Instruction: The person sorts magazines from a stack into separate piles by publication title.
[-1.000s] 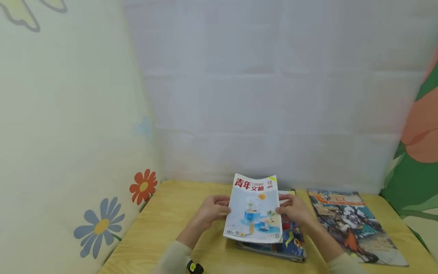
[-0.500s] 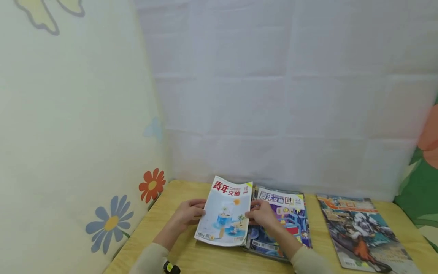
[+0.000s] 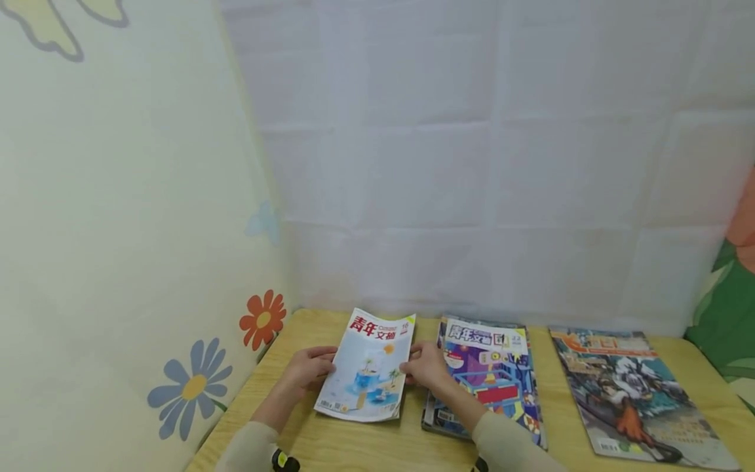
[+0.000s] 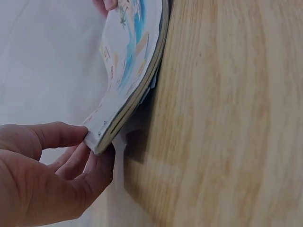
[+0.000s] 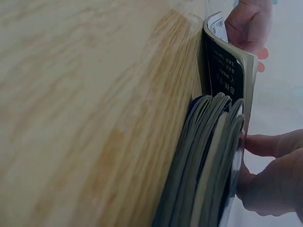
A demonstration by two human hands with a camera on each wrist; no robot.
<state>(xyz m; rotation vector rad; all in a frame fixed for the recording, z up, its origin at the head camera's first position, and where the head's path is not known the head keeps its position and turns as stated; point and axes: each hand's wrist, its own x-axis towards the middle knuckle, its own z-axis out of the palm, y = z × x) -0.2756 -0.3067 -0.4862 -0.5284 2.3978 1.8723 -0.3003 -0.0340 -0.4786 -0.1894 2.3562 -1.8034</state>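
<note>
Head view: the left hand point(image 3: 309, 368) and right hand point(image 3: 426, 364) pinch a white-and-blue paper magazine point(image 3: 362, 373) over the yellow wooden table point(image 3: 354, 452), left of a purple-topped magazine stack point(image 3: 492, 357). Left wrist: its pinched corner is off the table. Right wrist: its dark back shows.

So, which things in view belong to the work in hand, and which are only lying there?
In the work:
white magazine, held at both sides
magazine stack beside it, probably

Apparently just lying there:
rightmost magazine, set apart, untouched
</note>
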